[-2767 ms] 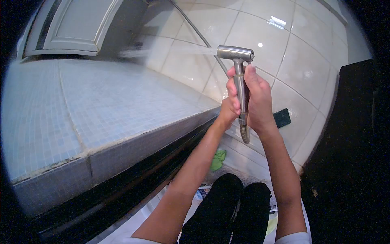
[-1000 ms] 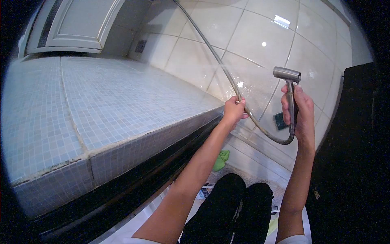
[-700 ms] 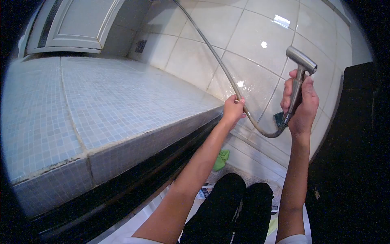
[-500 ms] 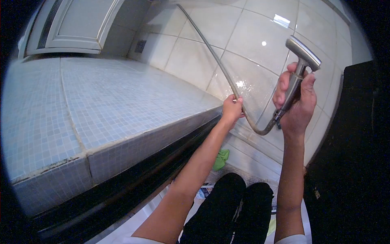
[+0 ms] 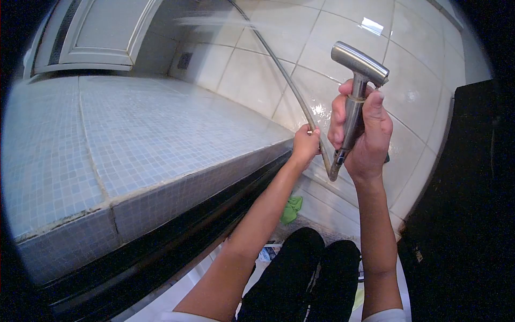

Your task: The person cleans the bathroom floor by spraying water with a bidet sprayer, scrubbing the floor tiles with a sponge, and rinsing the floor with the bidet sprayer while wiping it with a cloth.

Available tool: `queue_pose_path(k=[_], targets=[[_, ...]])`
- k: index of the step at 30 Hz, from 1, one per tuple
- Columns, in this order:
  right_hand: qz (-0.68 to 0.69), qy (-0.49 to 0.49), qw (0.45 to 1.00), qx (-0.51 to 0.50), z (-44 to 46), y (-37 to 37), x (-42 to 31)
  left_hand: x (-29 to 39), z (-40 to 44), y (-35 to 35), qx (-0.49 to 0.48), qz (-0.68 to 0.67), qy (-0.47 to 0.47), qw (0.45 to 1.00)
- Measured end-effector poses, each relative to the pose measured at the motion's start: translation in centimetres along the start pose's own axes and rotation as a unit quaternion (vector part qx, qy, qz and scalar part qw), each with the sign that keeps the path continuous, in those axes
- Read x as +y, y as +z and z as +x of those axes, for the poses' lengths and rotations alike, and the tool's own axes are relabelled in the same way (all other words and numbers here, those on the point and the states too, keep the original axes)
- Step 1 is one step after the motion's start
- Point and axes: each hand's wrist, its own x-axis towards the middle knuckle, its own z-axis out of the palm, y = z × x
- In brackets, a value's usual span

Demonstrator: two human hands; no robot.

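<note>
A metal handheld sprayer (image 5: 360, 63) stands nearly upright in my right hand (image 5: 370, 131), with the fingers wrapped round its handle. Its T-shaped head points up and to the left, and water streaks (image 5: 214, 21) show at the upper left. From the base of the handle a flexible metal hose (image 5: 287, 75) bends sharply and runs up to the far wall side. My left hand (image 5: 307, 144) is closed round this hose, close to the corner of the tiled ledge.
A ledge of small blue mosaic tiles (image 5: 155, 129) fills the left side, with a white cabinet door (image 5: 102, 32) beyond it. Wet white floor tiles (image 5: 343, 37) lie ahead. A green cloth (image 5: 291, 210) lies near my knees. A dark panel (image 5: 461, 188) borders the right.
My right hand has moved left with the sprayer, and the hose bend has tightened. Water streaks now appear at the upper left. My left hand has stayed in place.
</note>
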Motion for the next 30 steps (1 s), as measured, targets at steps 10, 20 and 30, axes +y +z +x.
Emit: queue_pose_path(k=[10, 20, 30], targets=[[0.019, -0.006, 0.998, 0.065, -0.2, -2.0, -0.1, 1.1, -1.0, 0.3, 0.041, 0.011, -0.036, 0.998], [-0.126, 0.099, 0.979, 0.124, -1.3, -2.9, 0.3, 0.7, -0.9, 0.2, 0.061, 0.024, -0.049, 0.997], [-0.083, 0.158, 0.984, -0.026, -3.7, -3.6, 0.3, 0.5, -0.8, -0.1, 0.067, 0.014, -0.04, 0.997]])
